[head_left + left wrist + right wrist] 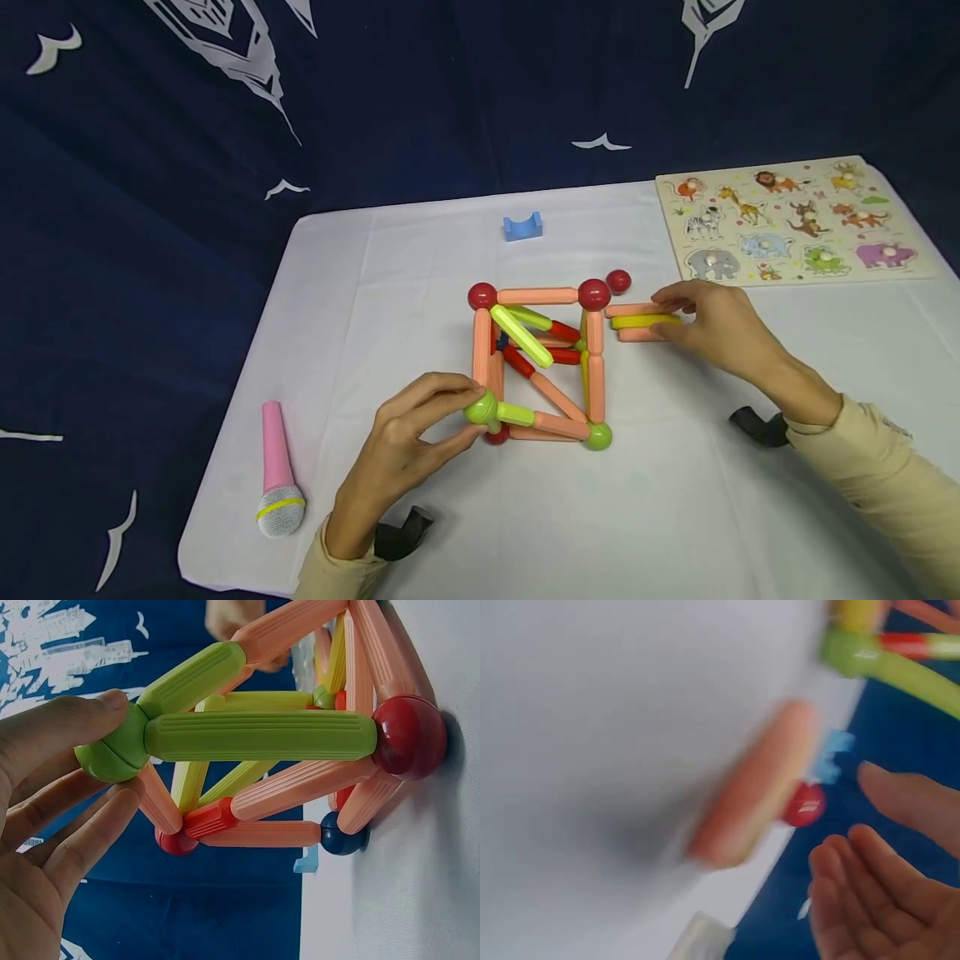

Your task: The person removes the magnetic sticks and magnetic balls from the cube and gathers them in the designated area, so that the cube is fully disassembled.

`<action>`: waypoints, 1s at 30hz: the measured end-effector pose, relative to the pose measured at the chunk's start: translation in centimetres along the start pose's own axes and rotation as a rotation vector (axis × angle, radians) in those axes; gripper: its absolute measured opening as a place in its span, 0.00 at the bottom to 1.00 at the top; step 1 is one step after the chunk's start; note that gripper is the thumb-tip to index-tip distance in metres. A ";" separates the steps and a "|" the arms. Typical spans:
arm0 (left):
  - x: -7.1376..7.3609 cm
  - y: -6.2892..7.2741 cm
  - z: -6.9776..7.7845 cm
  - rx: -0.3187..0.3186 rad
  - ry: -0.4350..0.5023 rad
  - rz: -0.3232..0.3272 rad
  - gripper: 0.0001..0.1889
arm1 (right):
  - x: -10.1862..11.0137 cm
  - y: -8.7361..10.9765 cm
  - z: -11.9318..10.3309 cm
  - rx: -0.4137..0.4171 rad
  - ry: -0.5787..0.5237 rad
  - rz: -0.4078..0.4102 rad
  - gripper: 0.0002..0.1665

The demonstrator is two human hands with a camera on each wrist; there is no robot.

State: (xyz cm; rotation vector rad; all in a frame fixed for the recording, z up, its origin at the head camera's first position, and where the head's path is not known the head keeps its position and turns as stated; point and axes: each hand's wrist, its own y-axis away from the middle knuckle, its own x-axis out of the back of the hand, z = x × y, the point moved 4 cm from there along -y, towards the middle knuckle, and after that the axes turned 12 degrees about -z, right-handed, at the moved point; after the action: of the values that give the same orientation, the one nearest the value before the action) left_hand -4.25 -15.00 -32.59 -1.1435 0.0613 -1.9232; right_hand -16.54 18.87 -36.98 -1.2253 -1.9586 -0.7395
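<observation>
A frame of magnetic rods [537, 296] and balls stands mid-table, its salmon, lime, yellow and red rods meeting at red, green and blue balls. My left hand [408, 437] pinches a green ball [480, 407] at its near left corner. In the left wrist view, thumb and fingertips hold that ball, from which a green rod [262, 736] runs to a red ball [409, 737]. My right hand [723, 333] hovers at loose salmon rods and a yellow rod [637, 321] right of the frame. Its thumb and fingers are spread apart beside the blurred salmon rod [757, 787] in the right wrist view.
Behind the loose rods lies a single red ball [618, 282]. A blue cradle-shaped piece [522, 227] sits at the back. An animal puzzle board [795, 221] occupies the far right corner. On the left lies a pink toy microphone [277, 467].
</observation>
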 end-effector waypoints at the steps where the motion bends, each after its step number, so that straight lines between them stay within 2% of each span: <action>1: 0.0 0.0 0.0 0.002 -0.001 -0.001 0.23 | 0.5 0.3 -0.5 0.000 -0.035 0.037 0.19; 5: 0.1 -0.1 0.0 0.002 -0.009 -0.006 0.23 | 2.0 1.8 -3.0 0.043 -0.243 0.155 0.14; 7: 0.2 -0.2 -0.1 0.002 -0.014 -0.005 0.22 | 2.0 2.3 -4.6 0.075 -0.359 0.139 0.13; 9: 0.3 -0.2 -0.1 0.003 -0.016 -0.002 0.22 | 1.5 2.6 -6.4 0.103 -0.428 0.062 0.15; 14: 0.3 -0.1 -0.2 0.014 -0.018 -0.001 0.22 | -0.8 2.0 -10.0 0.171 -0.411 -0.118 0.19; 19: 0.1 0.1 -0.2 0.026 -0.021 -0.005 0.22 | -3.0 0.5 -11.9 0.183 -0.364 -0.195 0.24; 23: 0.0 0.2 -0.1 0.015 -0.018 -0.001 0.23 | -4.1 -0.5 -12.8 0.178 -0.327 -0.205 0.28; 30: 0.1 0.1 0.0 -0.003 -0.018 0.000 0.22 | -4.7 -1.3 -13.5 0.223 -0.296 -0.161 0.29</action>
State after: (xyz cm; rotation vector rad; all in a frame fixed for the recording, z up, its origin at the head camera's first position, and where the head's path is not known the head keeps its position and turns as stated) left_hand -4.22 -15.10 -32.59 -1.1623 0.0541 -1.9136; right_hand -12.76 5.64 -32.85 -1.0992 -2.3328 -0.4183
